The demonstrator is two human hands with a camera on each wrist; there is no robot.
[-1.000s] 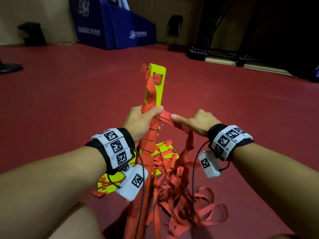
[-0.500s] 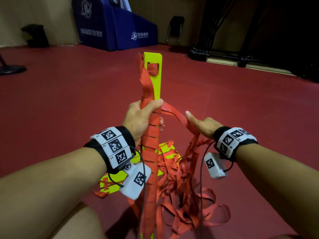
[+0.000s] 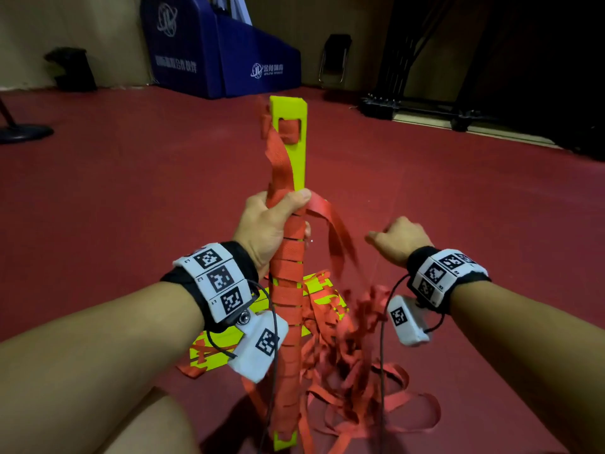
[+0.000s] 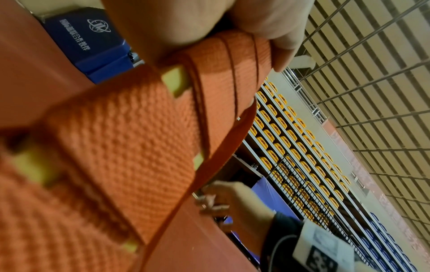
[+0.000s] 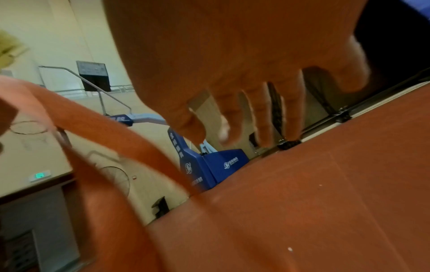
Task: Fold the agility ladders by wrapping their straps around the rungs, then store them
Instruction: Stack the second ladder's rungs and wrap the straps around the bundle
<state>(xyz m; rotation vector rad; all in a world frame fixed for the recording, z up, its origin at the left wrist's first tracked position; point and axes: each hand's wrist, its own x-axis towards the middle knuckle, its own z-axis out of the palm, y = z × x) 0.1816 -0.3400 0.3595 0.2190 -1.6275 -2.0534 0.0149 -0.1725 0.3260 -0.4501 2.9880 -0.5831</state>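
Note:
My left hand (image 3: 270, 222) grips a bundle of yellow rungs (image 3: 296, 152) held upright, its lower half wound with red strap (image 3: 289, 276). The thumb presses the strap against the bundle. A loose length of strap (image 3: 332, 224) droops to the right from under the thumb. In the left wrist view the wound strap (image 4: 121, 147) fills the frame under my left fingers (image 4: 274, 33). My right hand (image 3: 397, 239) hovers to the right of the strap, apart from it. In the right wrist view the right hand (image 5: 232, 88) hangs with fingers spread, holding nothing, beside the blurred strap (image 5: 121, 132).
A tangle of red straps (image 3: 347, 362) and more yellow rungs (image 3: 212, 352) lie on the red floor (image 3: 131, 191) below the bundle. A blue padded base (image 3: 229, 60), a folding chair (image 3: 334, 60), a black stand foot (image 3: 23, 132) and a dark rack (image 3: 425, 106) stand further off.
My right hand has let go of the strap and drawn away to the right. The freed strap now droops. The left hand has swung the bundle more upright.

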